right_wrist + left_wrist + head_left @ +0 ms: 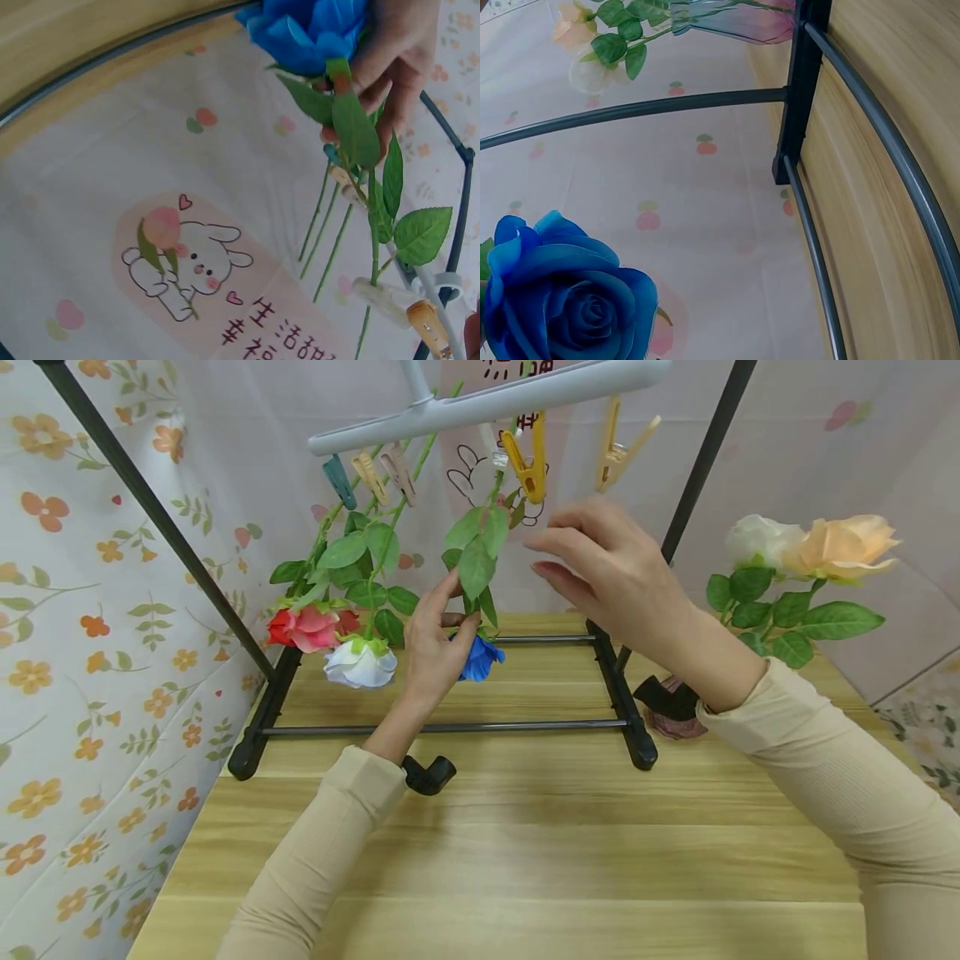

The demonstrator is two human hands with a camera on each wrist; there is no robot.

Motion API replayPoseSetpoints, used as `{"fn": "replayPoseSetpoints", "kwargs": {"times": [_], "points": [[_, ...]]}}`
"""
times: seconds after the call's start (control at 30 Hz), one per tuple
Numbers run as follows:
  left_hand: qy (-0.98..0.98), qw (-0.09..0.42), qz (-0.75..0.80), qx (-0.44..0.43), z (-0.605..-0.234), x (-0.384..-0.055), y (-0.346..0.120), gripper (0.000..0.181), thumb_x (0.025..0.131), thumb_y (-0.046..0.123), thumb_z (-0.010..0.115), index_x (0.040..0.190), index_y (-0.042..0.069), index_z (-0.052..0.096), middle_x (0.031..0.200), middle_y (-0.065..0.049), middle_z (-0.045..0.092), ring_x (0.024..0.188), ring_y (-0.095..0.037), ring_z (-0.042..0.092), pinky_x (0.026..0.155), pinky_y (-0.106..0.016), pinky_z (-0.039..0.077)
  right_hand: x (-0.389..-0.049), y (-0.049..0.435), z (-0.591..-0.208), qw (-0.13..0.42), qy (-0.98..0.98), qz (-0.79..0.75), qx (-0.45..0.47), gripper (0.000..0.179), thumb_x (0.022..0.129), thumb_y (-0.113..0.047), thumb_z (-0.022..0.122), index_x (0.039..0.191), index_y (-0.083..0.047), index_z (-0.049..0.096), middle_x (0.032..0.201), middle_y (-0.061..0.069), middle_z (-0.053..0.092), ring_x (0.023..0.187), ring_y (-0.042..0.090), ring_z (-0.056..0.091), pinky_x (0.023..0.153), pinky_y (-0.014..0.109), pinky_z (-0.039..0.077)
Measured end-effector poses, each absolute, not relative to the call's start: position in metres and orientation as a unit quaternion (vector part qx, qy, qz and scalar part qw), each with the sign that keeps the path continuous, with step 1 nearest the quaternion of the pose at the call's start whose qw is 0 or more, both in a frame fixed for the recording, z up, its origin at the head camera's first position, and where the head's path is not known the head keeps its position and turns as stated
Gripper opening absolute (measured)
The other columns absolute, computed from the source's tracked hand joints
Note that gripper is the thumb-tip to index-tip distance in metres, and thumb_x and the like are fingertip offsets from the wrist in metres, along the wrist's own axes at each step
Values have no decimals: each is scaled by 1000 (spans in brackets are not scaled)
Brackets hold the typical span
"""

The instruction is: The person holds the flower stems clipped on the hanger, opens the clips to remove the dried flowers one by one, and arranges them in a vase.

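Observation:
My left hand [437, 639] holds the stem of a blue rose [481, 658] just above its bloom, which hangs downward. In the right wrist view, the left fingers curl round that stem behind a leaf. A whitish clothespin [498, 453] clips the stem higher up, on the pale hanger [480, 410]. My right hand [611, 572] is raised to the right of the leaves, fingers loosely bent, holding nothing. Just above it hang a yellow clothespin [531, 467] and a pale yellow clothespin [621, 453].
Left of the blue rose, a white rose [360, 663] and pink-red roses [311, 628] hang upside down from clipped stems. The rack's black frame [450, 727] stands on the wooden table [525, 843]. Behind my right forearm are peach and white roses [840, 547] in a vase [739, 19].

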State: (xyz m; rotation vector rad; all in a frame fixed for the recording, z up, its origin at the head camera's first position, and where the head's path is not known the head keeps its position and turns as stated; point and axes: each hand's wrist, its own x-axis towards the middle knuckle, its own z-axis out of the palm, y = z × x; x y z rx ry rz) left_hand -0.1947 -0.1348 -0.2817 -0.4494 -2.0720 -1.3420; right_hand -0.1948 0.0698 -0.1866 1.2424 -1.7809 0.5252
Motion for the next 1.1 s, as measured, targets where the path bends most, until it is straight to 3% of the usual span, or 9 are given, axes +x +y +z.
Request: {"fn": "replayPoseSetpoints", "kwargs": {"times": [0.37,0.67,0.97,1.1], "points": [[-790,303,-507,-165,-277,-188,-141,50,91,1,63,139,6,53,120,-20,62,88,-32,71,79,-38,59,-217,43,-150,447,-723,99,518,18,98,-3,54,110,3,65,105,20,60,92,32,55,76,42,52],[-777,312,-518,-175,-277,-183,-145,46,91,-1,61,137,1,55,117,-22,64,87,-34,71,77,-40,59,-245,29,-141,528,-694,9,489,22,102,-1,43,101,2,65,92,16,56,78,28,43,64,36,36],[-779,310,-516,-175,-273,-179,-148,44,91,-2,61,134,-2,56,113,-22,67,86,-34,72,68,-42,58,-262,34,-137,542,-709,-74,445,28,104,-2,36,106,-4,64,90,14,54,80,28,44,67,36,35],[-784,303,-516,-168,-271,-176,-146,43,91,-2,60,134,-2,56,112,-21,67,87,-33,72,64,-34,56,-269,37,-137,551,-701,-128,434,32,104,0,35,113,-9,64,90,13,53,79,27,44,67,35,35]]}}
